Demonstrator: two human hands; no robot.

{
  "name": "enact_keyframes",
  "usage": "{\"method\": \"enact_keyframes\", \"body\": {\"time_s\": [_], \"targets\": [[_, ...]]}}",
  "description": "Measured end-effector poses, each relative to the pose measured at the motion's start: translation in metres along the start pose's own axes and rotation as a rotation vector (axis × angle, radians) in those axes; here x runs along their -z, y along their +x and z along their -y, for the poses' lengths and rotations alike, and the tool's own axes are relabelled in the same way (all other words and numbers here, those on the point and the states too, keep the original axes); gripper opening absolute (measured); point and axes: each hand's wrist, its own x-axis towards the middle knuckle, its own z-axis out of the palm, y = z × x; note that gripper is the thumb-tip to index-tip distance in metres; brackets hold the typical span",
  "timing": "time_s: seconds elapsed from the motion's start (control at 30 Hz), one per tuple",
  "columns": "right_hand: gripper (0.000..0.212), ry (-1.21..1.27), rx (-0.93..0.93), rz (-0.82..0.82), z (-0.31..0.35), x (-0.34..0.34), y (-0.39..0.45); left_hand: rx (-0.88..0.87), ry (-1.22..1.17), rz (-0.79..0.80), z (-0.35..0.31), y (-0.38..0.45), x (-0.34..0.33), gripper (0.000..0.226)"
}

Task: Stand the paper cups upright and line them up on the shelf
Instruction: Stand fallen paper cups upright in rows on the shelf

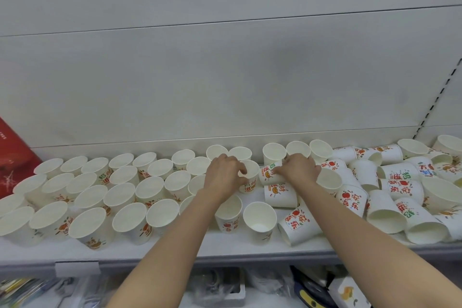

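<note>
Up on the white shelf (pixel 225 250), paper cups cover nearly the whole width of the frame. Across the left half they stand upright in rough rows (pixel 100 192), mouths up, many touching their neighbours. Along the back wall, at centre, a further line of upright cups (pixel 273 152) runs toward the right. In the right half lies a jumble of tipped cups (pixel 405 197), on their sides and stacked against one another, printed sides with red, green and orange characters showing.

Both bare arms reach up from the lower edge to the middle of the shelf. The left hand (pixel 223 175) curls its fingers round the rim of an upright cup (pixel 250 175) just right of it. The right hand (pixel 298 169) grips a tilted cup (pixel 268 174), its printed side facing the camera, directly beside the one the left hand holds; the two cups look close enough to touch, though I cannot tell for sure.

Near the front edge, between the arms, an upright cup (pixel 260 220) stands alone, with a tipped one (pixel 297 225) right beside it.

At far left a red box (pixel 12 157) leans by the wall. Below the shelf, blurred packaged goods (pixel 312 290) fill the lower frame.
</note>
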Motion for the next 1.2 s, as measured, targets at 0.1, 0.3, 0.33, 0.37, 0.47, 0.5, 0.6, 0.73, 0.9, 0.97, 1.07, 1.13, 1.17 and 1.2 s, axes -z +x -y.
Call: {"method": "enact_keyframes", "body": {"time_s": [0.1,0.3,0.33,0.37,0.47,0.5,0.6,0.73,0.9,0.97,1.07,1.13,1.17,1.2], "targets": [[0.02,0.183,0.028,0.026,-0.004,0.007,-0.003,-0.005,-0.104,-0.053,0.0,-0.019,0.014,0.026],[0.008,0.224,0.406,-0.117,-0.016,0.017,-0.029,-0.083,-0.154,-0.078,-0.001,-0.093,0.028,0.034],[0.007,0.216,0.485,-0.142,-0.017,0.017,-0.033,-0.088,-0.106,-0.048,0.001,-0.101,0.028,0.036],[0.005,0.2,0.566,-0.158,-0.017,0.017,-0.038,-0.091,-0.056,-0.019,0.002,-0.105,0.028,0.037],[0.007,0.17,0.787,-0.26,-0.02,0.013,-0.05,-0.106,0.077,0.031,0.002,-0.107,0.031,0.028],[0.009,0.17,0.842,-0.336,-0.021,0.011,-0.054,-0.112,0.114,0.03,0.003,-0.108,0.031,0.026],[0.005,0.238,0.932,-0.492,-0.019,0.013,-0.063,-0.121,0.185,0.017,0.007,-0.112,0.031,0.023],[0.008,0.252,1.009,-0.216,-0.008,0.011,-0.068,-0.143,0.222,0.017,0.011,-0.117,0.032,0.025],[0.012,0.146,0.86,0.047,0.002,0.002,-0.069,-0.282,0.045,-0.013,-0.01,-0.116,0.022,0.041],[0.013,0.109,0.841,0.128,0.002,-0.002,-0.07,-0.353,0.013,-0.001,-0.023,-0.115,0.009,0.038],[0.014,0.071,0.832,0.183,0.001,-0.005,-0.073,-0.395,0.068,-0.044,-0.026,-0.111,-0.01,0.017],[0.014,0.052,0.826,0.185,-0.002,-0.005,-0.076,-0.413,0.111,-0.083,-0.024,-0.111,-0.016,0.013],[0.015,0.043,0.833,0.179,-0.003,-0.006,-0.076,-0.428,0.117,-0.105,-0.022,-0.111,-0.018,0.013],[0.015,0.039,0.845,0.164,-0.004,-0.007,-0.077,-0.439,0.101,-0.12,-0.021,-0.111,-0.018,0.016]]}}
